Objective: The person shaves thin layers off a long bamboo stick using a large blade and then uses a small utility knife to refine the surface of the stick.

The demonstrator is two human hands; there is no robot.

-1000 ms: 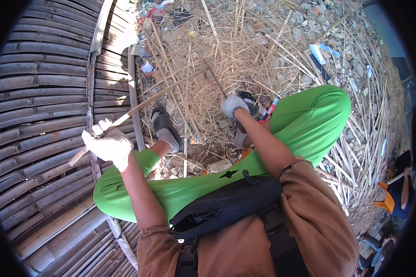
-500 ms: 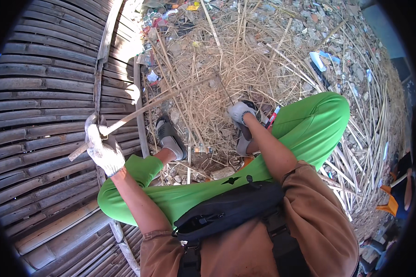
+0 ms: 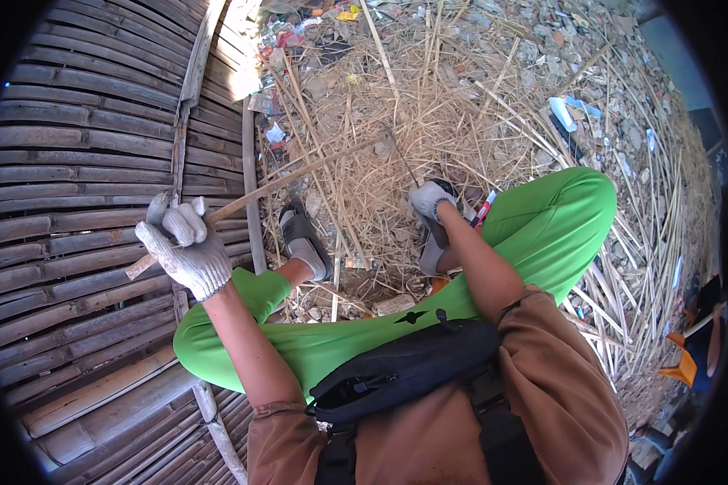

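Observation:
My left hand (image 3: pixel 184 242), in a whitish knitted glove, is raised at the left with its fingers loosely curled about a long, thin bamboo strip (image 3: pixel 287 179). The strip's short end juts out beyond the thumb side; its long part slants up to the right over the straw. My right hand (image 3: pixel 431 200), gloved too, is closed round a knife (image 3: pixel 438 233) beside my right shoe. Its dark handle shows below the fist, and the narrow blade, seen almost edge-on, reaches to the strip's far end. Whether blade and strip touch, I cannot tell.
A bamboo-slat wall (image 3: pixel 81 218) rises close on the left. Straw and bamboo shavings (image 3: pixel 364 121) cover the rubble ground between my shoes. Bamboo strips (image 3: pixel 603 299) lie heaped at the right, near an orange chair (image 3: pixel 681 361) and part of another person.
My left hand has turned on the bamboo strip, and its fingers have loosened and shifted. My right hand keeps its grip on the knife. The whole view has moved slightly.

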